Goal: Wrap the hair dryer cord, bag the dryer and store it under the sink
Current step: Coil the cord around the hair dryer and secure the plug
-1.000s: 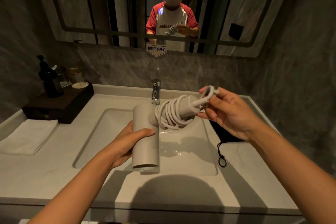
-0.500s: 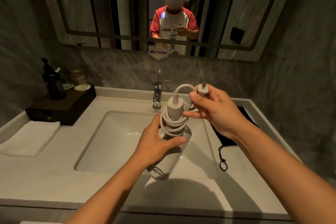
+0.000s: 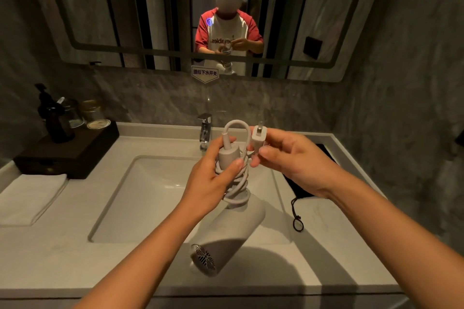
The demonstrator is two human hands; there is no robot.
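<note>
A pale grey hair dryer [image 3: 232, 231] hangs over the sink [image 3: 155, 198], handle up and rear grille toward me. Its white cord [image 3: 239, 183] is coiled several times around the handle. My left hand [image 3: 211, 180] grips the handle over the coils. My right hand [image 3: 291, 160] pinches the white plug [image 3: 258, 137] just right of the handle top, with a short cord loop arching between plug and handle. A black drawstring bag [image 3: 301, 188] lies on the counter to the right, partly hidden by my right wrist.
A chrome faucet [image 3: 205, 130] stands behind the basin. At the left are a folded white towel [image 3: 30, 195] and a dark tray [image 3: 67, 155] with a pump bottle and glass jars. A mirror covers the wall above. Stone walls close both sides.
The dryer swung from lying sideways to handle-up, barrel hanging down. My left hand shifted from the barrel to the coiled handle. My right hand brought the plug up beside the handle top.
</note>
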